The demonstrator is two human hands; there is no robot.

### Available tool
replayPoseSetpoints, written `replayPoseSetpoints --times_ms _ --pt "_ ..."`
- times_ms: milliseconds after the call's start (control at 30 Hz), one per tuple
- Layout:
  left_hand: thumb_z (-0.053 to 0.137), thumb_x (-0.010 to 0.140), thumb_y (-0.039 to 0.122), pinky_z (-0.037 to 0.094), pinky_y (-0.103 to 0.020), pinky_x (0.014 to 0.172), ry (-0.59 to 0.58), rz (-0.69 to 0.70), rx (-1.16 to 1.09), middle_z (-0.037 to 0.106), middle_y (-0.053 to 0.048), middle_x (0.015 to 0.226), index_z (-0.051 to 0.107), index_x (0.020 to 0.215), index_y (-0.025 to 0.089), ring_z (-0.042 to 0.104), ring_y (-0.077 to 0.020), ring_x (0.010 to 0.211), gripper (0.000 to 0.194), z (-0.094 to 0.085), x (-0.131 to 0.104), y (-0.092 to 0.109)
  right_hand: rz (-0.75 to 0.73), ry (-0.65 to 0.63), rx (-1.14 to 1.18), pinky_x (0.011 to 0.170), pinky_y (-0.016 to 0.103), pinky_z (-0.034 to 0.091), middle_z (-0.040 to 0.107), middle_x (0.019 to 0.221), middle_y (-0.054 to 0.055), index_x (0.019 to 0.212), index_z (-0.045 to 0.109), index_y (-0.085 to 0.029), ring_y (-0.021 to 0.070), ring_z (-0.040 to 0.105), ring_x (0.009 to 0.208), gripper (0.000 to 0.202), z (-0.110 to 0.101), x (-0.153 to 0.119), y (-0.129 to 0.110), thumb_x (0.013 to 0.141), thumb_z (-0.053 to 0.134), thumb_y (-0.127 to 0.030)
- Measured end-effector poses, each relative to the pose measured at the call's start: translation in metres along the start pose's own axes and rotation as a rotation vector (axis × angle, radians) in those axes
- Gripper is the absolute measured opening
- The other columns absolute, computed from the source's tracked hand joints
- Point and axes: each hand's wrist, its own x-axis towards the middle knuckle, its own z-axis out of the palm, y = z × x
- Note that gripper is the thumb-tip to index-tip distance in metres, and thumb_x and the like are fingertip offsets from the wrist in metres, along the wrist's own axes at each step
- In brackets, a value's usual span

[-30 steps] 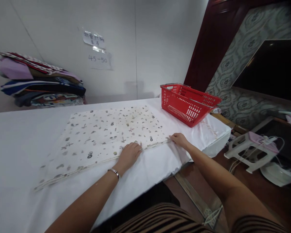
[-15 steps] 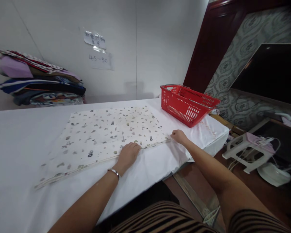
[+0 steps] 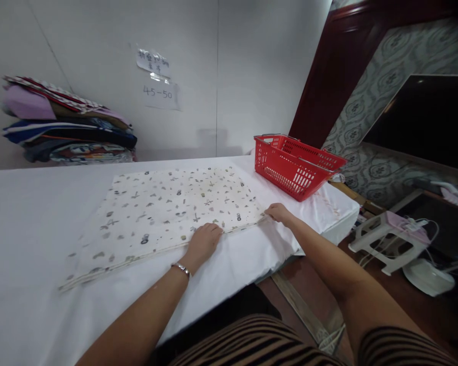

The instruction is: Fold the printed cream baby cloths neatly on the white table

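Note:
A white cloth (image 3: 168, 208) with small grey and green prints lies folded flat on the white-covered table (image 3: 19, 218). My left hand (image 3: 205, 243), a bracelet at its wrist, rests on the near edge of the cloth, with the fingers close together and bent over that edge. At the cloth's near right corner, my right hand (image 3: 278, 212) is closed in a pinch on the fabric. The fingertips of both hands are partly hidden.
Behind the cloth to the right stands a red basket (image 3: 282, 165). A stack of folded clothes (image 3: 68, 122) is at the back left, by the wall. A plastic stool (image 3: 393, 234) with cables stands right of the table.
My right hand has shifted slightly left onto the cloth's corner. My left hand stays at the near edge, and the view has moved a little.

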Motion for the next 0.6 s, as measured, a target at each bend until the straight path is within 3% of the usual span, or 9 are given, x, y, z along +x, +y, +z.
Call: replayPoseSetpoints --times_ms 233,600 --pt "0.042 0.092 0.019 0.043 -0.036 0.081 -0.009 -0.008 0.006 0.064 -0.006 0.098 0.064 0.095 0.018 0.054 -0.0210 0.094 0.023 -0.002 0.000 0.000 0.136 -0.144 -0.077 0.041 0.022 0.029 0.042 0.037 -0.003 0.050 0.051 -0.016 0.0094 0.038 0.038 0.032 0.003 -0.005 0.000 0.078 0.061 -0.029" --pt "0.046 0.090 0.020 0.044 -0.036 0.082 0.019 -0.018 0.007 0.063 -0.007 0.098 0.065 0.094 0.019 0.054 -0.0216 0.096 0.020 0.000 -0.003 -0.001 0.086 -0.093 -0.148 0.047 0.020 0.034 0.048 0.041 -0.002 0.059 0.059 -0.014 0.0107 0.048 0.044 0.021 0.004 -0.006 -0.004 0.078 0.059 -0.023"
